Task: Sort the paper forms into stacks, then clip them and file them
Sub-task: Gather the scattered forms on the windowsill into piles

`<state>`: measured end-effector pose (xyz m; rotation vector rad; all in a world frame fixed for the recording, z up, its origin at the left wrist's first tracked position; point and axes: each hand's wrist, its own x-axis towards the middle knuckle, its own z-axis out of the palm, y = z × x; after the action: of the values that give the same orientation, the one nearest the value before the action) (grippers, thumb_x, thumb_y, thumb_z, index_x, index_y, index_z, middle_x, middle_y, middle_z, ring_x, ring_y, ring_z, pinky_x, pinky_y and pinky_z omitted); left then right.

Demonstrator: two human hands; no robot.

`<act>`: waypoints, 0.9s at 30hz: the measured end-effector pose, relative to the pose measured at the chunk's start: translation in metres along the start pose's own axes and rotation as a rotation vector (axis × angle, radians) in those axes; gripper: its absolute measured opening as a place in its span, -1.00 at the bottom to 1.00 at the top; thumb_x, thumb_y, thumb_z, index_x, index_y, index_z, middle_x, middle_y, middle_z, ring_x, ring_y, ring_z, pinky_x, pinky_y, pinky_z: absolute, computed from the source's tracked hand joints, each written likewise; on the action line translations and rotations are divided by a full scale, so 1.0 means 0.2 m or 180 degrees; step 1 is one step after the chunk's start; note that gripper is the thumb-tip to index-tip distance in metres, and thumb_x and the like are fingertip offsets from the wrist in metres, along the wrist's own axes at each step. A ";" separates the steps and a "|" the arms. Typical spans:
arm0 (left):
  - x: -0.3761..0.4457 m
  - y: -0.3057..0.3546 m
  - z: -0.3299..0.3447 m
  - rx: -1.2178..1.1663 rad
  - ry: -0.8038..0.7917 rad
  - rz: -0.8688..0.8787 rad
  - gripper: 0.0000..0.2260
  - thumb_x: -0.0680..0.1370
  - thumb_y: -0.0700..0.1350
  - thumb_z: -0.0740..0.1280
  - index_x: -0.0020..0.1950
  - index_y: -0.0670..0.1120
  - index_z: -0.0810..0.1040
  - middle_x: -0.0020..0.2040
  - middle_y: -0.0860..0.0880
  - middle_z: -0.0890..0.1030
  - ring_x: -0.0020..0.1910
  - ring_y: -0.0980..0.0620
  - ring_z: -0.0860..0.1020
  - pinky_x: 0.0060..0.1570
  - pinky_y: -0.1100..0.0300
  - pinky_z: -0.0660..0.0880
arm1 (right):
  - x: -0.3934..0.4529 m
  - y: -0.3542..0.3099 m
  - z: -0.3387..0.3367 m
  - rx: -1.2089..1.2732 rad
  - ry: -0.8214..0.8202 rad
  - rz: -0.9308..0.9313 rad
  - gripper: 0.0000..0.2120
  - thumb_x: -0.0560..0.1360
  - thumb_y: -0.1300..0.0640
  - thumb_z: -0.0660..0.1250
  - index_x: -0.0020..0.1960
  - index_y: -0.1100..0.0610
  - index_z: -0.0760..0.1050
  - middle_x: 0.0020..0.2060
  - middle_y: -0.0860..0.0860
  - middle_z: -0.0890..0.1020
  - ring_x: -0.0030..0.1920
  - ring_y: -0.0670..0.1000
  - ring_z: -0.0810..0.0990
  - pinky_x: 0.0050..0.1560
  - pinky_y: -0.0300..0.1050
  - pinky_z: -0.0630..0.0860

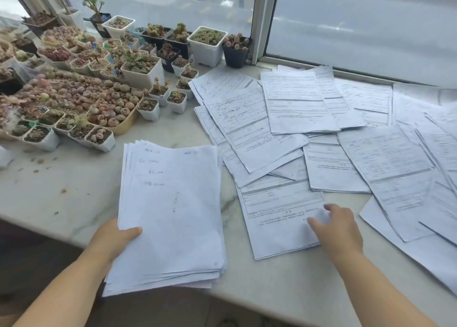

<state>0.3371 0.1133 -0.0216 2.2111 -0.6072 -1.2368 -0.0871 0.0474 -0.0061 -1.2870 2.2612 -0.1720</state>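
A thick stack of white sheets (173, 215) lies blank side up over the sill's near edge. My left hand (116, 240) grips its left edge, thumb on top and fingers hidden beneath. Right of it, a printed form (279, 210) lies face up on the sill. My right hand (338, 227) rests on that form's right part, fingers bent down onto the paper. Many more printed forms (296, 118) lie scattered and overlapping across the right half of the sill.
The marble windowsill (61, 198) carries several small pots of succulents (138, 66) at the left and back. A window frame post (264, 22) rises behind the forms. The sill's near edge runs under my forearms.
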 end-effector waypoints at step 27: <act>-0.51 0.48 0.84 -0.0666 -0.1406 -0.0599 -0.75 0.54 -0.40 0.20 0.12 -0.24 0.58 -0.08 -0.21 0.69 -0.13 -0.19 0.67 -0.16 0.00 0.61 | 0.01 0.20 -0.16 0.1197 -0.2374 0.0179 -0.84 0.53 0.23 0.32 0.07 0.08 0.59 -0.24 -0.06 0.70 -0.32 -0.05 0.65 -0.29 -0.20 0.52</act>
<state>0.1295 0.0639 0.0307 1.8634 -0.4127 -1.8219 -0.1331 0.0625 0.0058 -0.8854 1.5330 -0.0716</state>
